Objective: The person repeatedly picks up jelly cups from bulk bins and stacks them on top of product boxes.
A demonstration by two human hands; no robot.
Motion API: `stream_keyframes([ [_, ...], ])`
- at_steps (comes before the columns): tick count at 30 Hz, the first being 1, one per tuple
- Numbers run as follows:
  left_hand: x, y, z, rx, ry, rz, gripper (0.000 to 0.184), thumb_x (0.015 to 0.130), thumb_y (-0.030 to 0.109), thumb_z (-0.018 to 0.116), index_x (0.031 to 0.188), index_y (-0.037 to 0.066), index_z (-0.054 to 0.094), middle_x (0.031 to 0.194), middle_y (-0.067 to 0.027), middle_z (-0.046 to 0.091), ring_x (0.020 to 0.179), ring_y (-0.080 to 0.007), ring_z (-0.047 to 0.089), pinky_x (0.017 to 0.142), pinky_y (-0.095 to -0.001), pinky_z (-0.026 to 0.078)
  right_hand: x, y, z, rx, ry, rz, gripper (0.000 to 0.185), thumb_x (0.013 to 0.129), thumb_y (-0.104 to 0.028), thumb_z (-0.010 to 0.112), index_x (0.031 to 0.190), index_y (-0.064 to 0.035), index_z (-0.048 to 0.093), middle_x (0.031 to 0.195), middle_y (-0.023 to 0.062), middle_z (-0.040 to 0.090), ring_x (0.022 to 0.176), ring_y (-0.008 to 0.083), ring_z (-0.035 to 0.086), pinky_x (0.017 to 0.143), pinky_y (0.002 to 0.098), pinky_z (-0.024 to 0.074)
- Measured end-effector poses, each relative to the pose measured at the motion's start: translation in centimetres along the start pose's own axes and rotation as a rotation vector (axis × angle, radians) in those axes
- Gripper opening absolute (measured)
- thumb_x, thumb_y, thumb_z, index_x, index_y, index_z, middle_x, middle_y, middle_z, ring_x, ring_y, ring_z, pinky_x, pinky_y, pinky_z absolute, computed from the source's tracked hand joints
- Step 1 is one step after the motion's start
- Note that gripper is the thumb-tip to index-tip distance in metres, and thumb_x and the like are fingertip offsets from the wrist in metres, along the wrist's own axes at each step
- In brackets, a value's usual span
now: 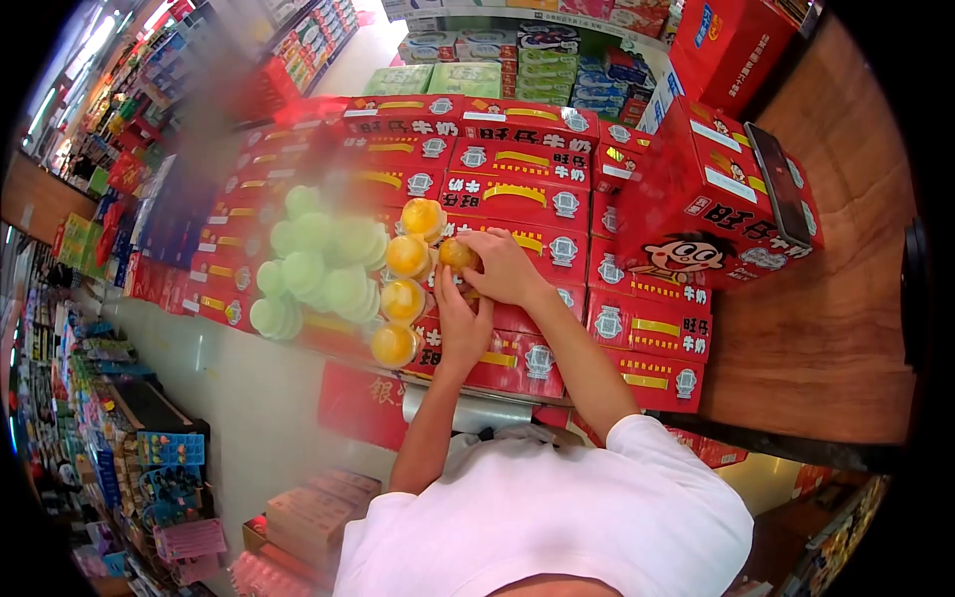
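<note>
Both hands meet around one orange-yellow round item point(459, 255) over the red boxes point(507, 199). My left hand point(463, 316) has its fingers against the item's near side. From the right, my right hand point(502, 267) curls its fingers over the same item. Just left of the hands, several orange-topped cups point(402, 300) stand in a column on the boxes. Farther left are stacks of pale green round pieces point(318, 264), partly blurred by a smear on the view. The underside of the held item is hidden by my fingers.
A large red carton point(696, 214) stands at the right with a phone point(778, 184) on top. Beyond it is a brown wooden surface point(796, 348). Store shelves point(537, 70) line the far side, and more cartons point(323, 512) sit low at the near left.
</note>
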State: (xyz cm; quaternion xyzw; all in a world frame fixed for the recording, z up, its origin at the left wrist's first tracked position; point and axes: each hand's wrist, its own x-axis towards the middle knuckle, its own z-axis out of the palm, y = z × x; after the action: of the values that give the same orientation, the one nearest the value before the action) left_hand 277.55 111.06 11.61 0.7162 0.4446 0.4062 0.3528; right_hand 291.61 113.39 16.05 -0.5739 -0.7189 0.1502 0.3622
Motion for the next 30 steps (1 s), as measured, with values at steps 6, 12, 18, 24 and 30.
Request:
stream_keyframes([
  [6,0.2,-0.3,-0.1,0.038,-0.015,0.014,0.070,0.089,0.002,0.062,0.145,-0.011,0.021,0.135,-0.0228,0.040,0.107,-0.0241,0.057,0.084,-0.0291,0.053,-0.1,0.4,1.2,-0.071,0.086,-0.022,0.042,0.080,-0.022,0.068,0.116,-0.0018,0.062,0.117,0.0163,0.066,0.111,0.0291,0.060,0.106,0.0425,0.0368],
  [12,0.8,0.5,-0.7,-0.080,-0.088,-0.109,0.073,0.089,0.009,0.060,0.145,-0.012,0.020,0.146,-0.0328,0.025,0.132,-0.0412,0.032,0.107,-0.0401,0.032,0.1,0.2,1.5,-0.106,0.084,0.033,0.046,0.084,-0.024,0.068,0.123,-0.0023,0.060,0.126,0.0162,0.063,0.116,0.0298,0.058,0.108,0.0432,0.0358],
  [18,1.2,1.5,-1.0,-0.258,-0.115,-0.206,0.078,0.087,0.009,0.062,0.146,-0.012,0.015,0.151,-0.0361,0.015,0.136,-0.0457,0.033,0.112,-0.0419,0.031,0.0,0.2,1.6,-0.124,0.088,0.025,0.045,0.085,-0.025,0.067,0.124,-0.0026,0.060,0.126,0.0155,0.063,0.115,0.0288,0.059,0.107,0.0427,0.0355],
  [24,1.1,0.4,-0.6,-0.173,-0.117,-0.182,0.080,0.087,0.010,0.063,0.147,-0.011,0.014,0.151,-0.0370,0.014,0.134,-0.0456,0.036,0.112,-0.0423,0.031,0.0,0.4,1.5,-0.106,0.052,0.042,0.044,0.085,-0.025,0.067,0.123,-0.0035,0.060,0.124,0.0149,0.064,0.113,0.0283,0.060,0.107,0.0430,0.0358],
  [30,1.2,-0.1,-0.3,-0.163,-0.120,-0.157,0.081,0.087,0.010,0.064,0.147,-0.011,0.013,0.151,-0.0370,0.014,0.136,-0.0462,0.033,0.113,-0.0435,0.030,0.0,0.4,1.4,-0.080,0.062,0.043,0.045,0.084,-0.024,0.068,0.123,-0.0041,0.060,0.122,0.0145,0.065,0.112,0.0283,0.061,0.107,0.0431,0.0357],
])
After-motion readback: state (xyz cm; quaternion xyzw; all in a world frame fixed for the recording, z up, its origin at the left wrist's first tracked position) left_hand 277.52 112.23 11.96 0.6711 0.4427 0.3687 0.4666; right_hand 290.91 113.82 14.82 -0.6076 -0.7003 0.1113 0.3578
